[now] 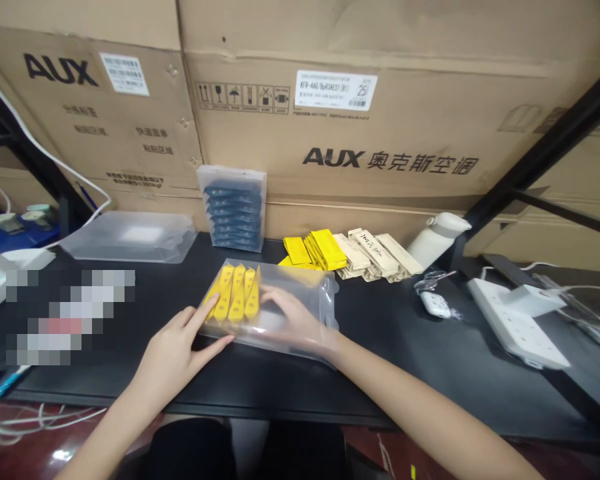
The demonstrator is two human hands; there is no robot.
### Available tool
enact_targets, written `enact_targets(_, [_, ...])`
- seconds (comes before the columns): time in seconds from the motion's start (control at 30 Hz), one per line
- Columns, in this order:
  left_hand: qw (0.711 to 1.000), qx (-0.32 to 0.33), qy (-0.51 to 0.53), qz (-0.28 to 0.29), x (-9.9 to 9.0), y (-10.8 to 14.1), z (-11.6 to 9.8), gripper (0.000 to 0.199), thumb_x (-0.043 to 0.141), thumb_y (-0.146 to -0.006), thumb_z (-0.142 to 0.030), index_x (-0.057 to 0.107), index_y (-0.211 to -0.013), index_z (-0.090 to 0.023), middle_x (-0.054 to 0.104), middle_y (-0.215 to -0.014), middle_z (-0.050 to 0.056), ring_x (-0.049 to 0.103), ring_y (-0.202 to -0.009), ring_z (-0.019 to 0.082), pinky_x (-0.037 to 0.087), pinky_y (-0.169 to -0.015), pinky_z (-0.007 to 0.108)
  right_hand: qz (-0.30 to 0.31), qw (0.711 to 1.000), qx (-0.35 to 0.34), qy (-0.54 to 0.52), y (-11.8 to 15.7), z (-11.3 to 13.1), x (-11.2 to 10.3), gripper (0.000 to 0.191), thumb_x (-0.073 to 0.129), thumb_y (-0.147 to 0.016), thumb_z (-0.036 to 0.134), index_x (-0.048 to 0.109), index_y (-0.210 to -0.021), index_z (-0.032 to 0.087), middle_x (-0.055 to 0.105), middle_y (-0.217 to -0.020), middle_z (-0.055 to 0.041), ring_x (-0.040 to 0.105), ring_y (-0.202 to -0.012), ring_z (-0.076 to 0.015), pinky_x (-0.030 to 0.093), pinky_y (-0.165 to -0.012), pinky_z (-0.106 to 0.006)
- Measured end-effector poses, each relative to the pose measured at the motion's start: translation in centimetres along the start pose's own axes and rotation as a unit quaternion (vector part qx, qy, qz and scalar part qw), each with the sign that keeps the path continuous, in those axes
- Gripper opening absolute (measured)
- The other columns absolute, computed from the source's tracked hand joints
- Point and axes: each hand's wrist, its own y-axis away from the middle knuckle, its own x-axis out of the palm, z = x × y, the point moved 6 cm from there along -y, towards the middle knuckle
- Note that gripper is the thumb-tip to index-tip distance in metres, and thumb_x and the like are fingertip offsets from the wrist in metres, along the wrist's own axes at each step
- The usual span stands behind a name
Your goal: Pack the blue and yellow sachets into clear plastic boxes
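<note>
A clear plastic box (300,283) lies on its side on the black desk, with several yellow packets (237,293) standing in a row in its left end. My left hand (175,347) is closed on that end, its fingers over the near-left corner and its thumb along the near side. Through the right end, my right hand (293,317) reaches inside the box. Its curved fingers are at the rightmost yellow packet (251,293), and the fingertips are partly hidden behind it and blurred by the plastic.
Behind the box lie loose yellow packets (326,249) and beige packets (373,253). A box of dark blue packets (234,210) stands at the cardboard cartons (390,127). Left is another clear box (130,237); right are a white bottle (437,243), an earbud case (436,305) and a power strip (517,327).
</note>
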Motion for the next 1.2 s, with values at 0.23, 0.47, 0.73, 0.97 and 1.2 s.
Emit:
enact_targets(0.23, [0.997, 0.059, -0.048, 0.018, -0.3, -0.5, 0.1, 0.064, 0.046, -0.090, -0.058, 0.048, -0.140, -0.018, 0.063, -0.090, 0.010, 0.063, -0.085, 0.029, 0.053, -0.076, 0.039, 0.054, 0.992, 0.015, -0.115, 0.5, -2.0, -1.0, 0.030, 0.060, -0.084, 0.025, 0.067, -0.112, 0.018, 0.070, -0.117, -0.0081, 0.065, -0.110, -0.0211, 0.048, -0.101, -0.041])
enact_targets(0.47, [0.998, 0.047, -0.026, 0.020, -1.2, -0.6, 3.3, 0.060, 0.053, -0.086, -0.057, 0.054, -0.137, -0.025, 0.067, -0.100, 0.011, 0.064, -0.096, 0.032, 0.052, -0.081, 0.038, -0.095, 0.975, 0.111, -0.167, 0.8, -5.6, -7.0, 0.016, 0.042, -0.064, 0.014, 0.052, -0.053, 0.020, 0.060, -0.049, 0.0012, 0.062, -0.049, -0.0149, 0.054, -0.057, -0.030])
enact_targets(0.73, [0.988, 0.057, 0.140, 0.036, -2.3, -7.6, 6.7, 0.035, 0.050, -0.087, -0.054, 0.065, -0.096, -0.023, 0.061, -0.123, 0.010, 0.054, -0.121, 0.030, 0.036, -0.108, 0.047, -0.248, 0.966, 0.073, -0.010, 1.7, -5.7, -9.3, 0.015, 0.046, -0.069, 0.012, 0.058, -0.068, 0.020, 0.066, -0.075, -0.0056, 0.063, -0.078, -0.0217, 0.052, -0.082, -0.041])
enact_targets(0.97, [0.879, -0.108, 0.451, 0.109, 2.9, -12.0, 7.5, 0.066, 0.070, -0.067, -0.060, 0.056, -0.117, -0.020, 0.067, -0.122, 0.015, 0.061, -0.117, 0.031, 0.045, -0.102, 0.047, -0.045, 0.984, 0.052, 0.167, 0.9, -6.2, -5.9, 0.055, 0.045, -0.094, 0.035, 0.039, -0.141, 0.008, 0.044, -0.146, -0.0237, 0.044, -0.135, -0.0314, 0.034, -0.112, -0.051])
enact_targets(1.2, [0.813, -0.188, 0.517, 0.190, 3.6, -10.7, 10.0, 0.067, 0.080, -0.064, -0.048, 0.057, -0.123, -0.026, 0.068, -0.123, 0.010, 0.065, -0.114, 0.031, 0.052, -0.097, 0.045, -0.028, 0.962, 0.057, 0.265, -0.5, -6.9, -4.0, 0.056, 0.046, -0.095, 0.043, 0.042, -0.141, 0.011, 0.039, -0.150, -0.0232, 0.032, -0.142, -0.0356, 0.027, -0.113, -0.058])
